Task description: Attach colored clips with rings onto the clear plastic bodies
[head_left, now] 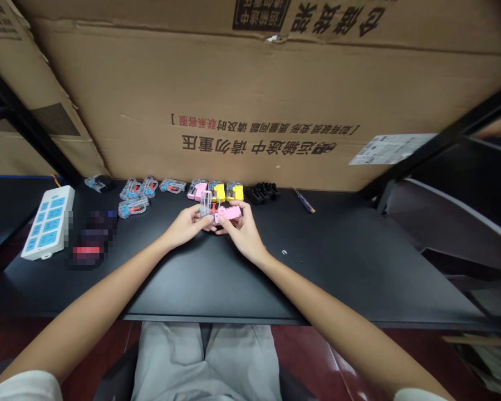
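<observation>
Held above the near-middle of the black tabletop [338, 262], where both hands meet, is one small pistol-shaped clear plastic body [205, 201] with blue and red inner parts, a pink plastic piece [229, 213] against its right side; whether the two are joined cannot be told.

Left hand [187, 223]: fingers curled, thumb in front, closed round the lower left of the clear body. Right hand [247, 231]: thumb and fingers pinching the pink plastic piece.

Far edge, left to right, before a brown printed cardboard panel [250, 83]: a clear-and-black plastic item [99, 184]; four clear plastic pistol shapes [133, 208] with red triggers, three along the back, one nearer; one pink-and-clear pistol shape [197, 190]; two yellow-and-clear pistol shapes [235, 191]; a tight row of black plastic pieces [264, 192]; a slim purple-handled screwdriver [304, 200], angled. The pink and yellow items stand just beyond the hands, so room on the far side is narrow.

Left end: a long white power strip [50, 223] with blue socket faces; beside it, a dark pixelated object [92, 239].

Right of the right forearm: a wide run of tabletop, bearing a tiny white curved fragment [284, 252]. Near edge: straight, both forearms crossing over it.
</observation>
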`<state>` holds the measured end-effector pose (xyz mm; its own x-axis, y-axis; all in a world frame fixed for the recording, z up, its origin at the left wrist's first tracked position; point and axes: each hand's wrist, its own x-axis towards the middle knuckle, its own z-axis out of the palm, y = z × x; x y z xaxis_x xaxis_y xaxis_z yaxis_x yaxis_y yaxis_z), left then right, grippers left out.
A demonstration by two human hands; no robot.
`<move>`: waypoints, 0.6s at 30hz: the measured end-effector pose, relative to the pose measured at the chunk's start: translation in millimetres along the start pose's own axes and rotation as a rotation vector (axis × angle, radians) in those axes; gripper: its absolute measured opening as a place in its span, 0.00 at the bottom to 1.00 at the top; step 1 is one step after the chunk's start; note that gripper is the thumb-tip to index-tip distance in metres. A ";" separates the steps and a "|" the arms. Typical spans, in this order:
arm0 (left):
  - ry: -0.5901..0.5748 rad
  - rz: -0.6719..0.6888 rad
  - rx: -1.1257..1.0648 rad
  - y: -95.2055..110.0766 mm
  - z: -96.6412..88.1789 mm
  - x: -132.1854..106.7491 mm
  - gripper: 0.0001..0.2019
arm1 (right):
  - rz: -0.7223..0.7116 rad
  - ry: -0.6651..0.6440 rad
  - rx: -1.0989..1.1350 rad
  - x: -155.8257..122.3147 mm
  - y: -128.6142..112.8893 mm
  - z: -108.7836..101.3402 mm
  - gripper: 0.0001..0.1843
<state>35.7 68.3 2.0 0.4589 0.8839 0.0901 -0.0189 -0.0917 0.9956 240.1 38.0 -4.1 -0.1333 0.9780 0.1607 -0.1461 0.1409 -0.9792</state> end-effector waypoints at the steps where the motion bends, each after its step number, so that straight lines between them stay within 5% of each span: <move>1: -0.003 0.002 0.013 0.1 0.1 -0.2 0.25 | 0.000 -0.005 0.001 0.3 0.5 0.1 0.36; 18: -0.067 0.006 0.092 4.8 1.0 -5.4 0.24 | -0.039 -0.018 -0.046 -0.6 -0.8 -0.8 0.32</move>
<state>34.0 62.6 6.3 0.5171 0.8510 0.0915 0.0580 -0.1415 0.9882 241.1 37.4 -3.6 -0.1462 0.9687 0.2006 -0.1068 0.1861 -0.9767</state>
